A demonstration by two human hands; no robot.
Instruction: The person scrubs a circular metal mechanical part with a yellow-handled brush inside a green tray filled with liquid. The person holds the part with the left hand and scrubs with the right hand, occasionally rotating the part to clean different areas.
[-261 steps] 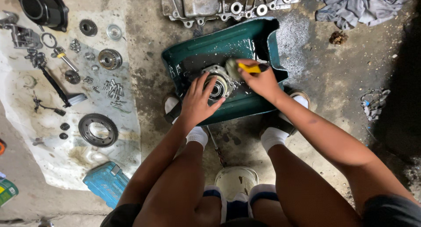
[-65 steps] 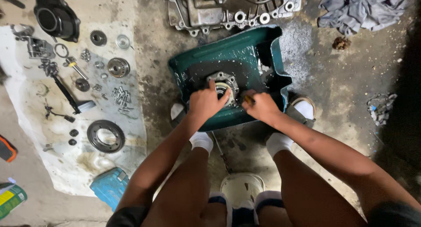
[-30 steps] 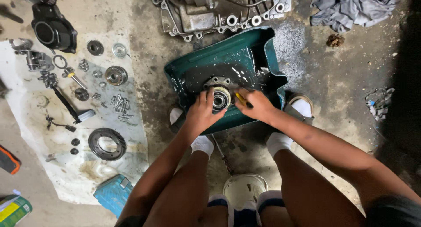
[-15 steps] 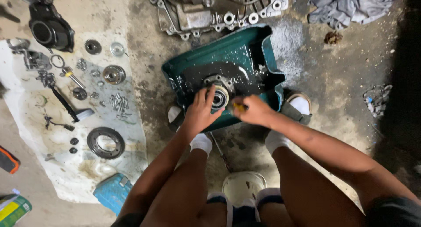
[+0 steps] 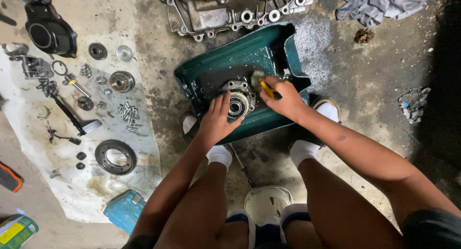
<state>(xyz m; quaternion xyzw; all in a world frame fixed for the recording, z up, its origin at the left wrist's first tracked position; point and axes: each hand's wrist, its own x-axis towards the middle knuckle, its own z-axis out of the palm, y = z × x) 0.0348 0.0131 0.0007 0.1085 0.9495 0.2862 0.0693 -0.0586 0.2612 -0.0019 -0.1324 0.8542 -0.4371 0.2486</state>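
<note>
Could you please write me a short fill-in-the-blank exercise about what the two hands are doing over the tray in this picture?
1. The right hand holds a brush with a ____ handle.
2. The left hand rests against the round metal bearing part, which sits in a dark ____ plastic tray.
3. The large toothed ring gear lies on the pale sheet to the person's ____.

Missing words: yellow; green; left
</note>
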